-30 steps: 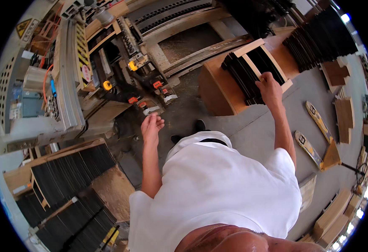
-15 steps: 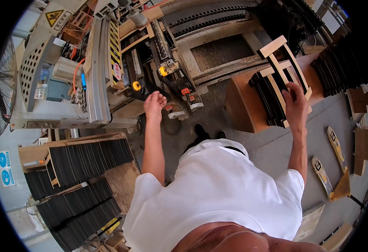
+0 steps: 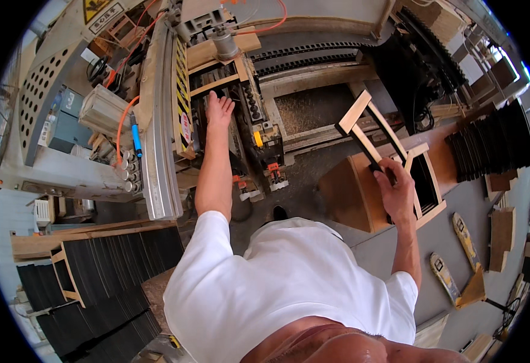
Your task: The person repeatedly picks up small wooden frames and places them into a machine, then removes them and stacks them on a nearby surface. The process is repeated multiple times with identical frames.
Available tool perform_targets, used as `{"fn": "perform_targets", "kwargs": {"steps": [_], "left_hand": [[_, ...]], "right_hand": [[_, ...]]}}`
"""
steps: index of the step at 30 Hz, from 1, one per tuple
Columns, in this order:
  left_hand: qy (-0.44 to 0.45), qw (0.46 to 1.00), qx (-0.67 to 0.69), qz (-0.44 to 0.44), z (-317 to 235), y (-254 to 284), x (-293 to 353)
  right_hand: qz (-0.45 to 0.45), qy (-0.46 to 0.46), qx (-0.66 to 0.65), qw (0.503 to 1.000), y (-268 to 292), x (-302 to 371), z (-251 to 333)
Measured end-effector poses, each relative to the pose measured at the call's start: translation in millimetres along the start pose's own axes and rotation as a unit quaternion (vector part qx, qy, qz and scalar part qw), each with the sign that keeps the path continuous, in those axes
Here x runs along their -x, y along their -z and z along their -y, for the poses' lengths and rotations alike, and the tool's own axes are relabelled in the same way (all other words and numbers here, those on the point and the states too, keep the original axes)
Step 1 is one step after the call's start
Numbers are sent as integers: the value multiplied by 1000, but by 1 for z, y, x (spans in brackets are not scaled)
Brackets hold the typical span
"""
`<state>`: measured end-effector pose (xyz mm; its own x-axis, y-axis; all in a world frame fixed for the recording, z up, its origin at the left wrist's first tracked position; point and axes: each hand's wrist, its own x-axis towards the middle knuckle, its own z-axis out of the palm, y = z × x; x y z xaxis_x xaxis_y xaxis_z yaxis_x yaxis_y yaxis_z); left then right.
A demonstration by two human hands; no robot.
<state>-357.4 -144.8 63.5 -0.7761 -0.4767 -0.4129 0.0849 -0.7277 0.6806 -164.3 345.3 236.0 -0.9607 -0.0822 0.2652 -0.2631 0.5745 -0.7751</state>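
My right hand [image 3: 396,189] grips the long side of a narrow wooden frame [image 3: 355,113], which has a pale end piece and dark inner edges. The frame slants up and away to the left, above a brown box-like stand [image 3: 351,190]. Just behind that hand, another pale wooden frame [image 3: 435,190] lies on the stand. My left hand [image 3: 220,110] reaches into the machine with its fingers stretched out and nothing in them. Its fingertips are close to a wooden frame [image 3: 215,85] lying in the machine under a metal cylinder [image 3: 223,43]; whether they touch it I cannot tell.
A striped machine beam [image 3: 183,97] runs along the left of my left arm. Stacks of dark frames [image 3: 110,266] stand at lower left, with more dark pieces [image 3: 489,142] at far right. A pallet jack [image 3: 458,275] is on the floor at right.
My left hand has moved forward into the machine, and its curled fingers have straightened. My right hand has shifted nearer, and a frame is now raised at an angle in it.
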Motion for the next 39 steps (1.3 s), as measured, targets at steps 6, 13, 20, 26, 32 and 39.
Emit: {"fn": "perform_targets", "kwargs": {"steps": [6,13,20,26,32,39], "left_hand": [[-4,996,93,7,-2,-13,-34],[-28,992,120,-3,-3,5,-58],[-9,992,125,6,20,24,24],[5,976,190,106,40,49,87],[0,971,205,121,37,47,96],[-57,982,178,25,49,45,98]], "right_hand": [[32,11,28,999,-41,-19,9],[89,121,61,987,-98,-70,32],[177,295,81,935,-195,-150,56],[231,424,81,872,-305,-196,67],[308,436,86,841,-341,-205,51],[289,436,80,848,-365,-240,55]]}}
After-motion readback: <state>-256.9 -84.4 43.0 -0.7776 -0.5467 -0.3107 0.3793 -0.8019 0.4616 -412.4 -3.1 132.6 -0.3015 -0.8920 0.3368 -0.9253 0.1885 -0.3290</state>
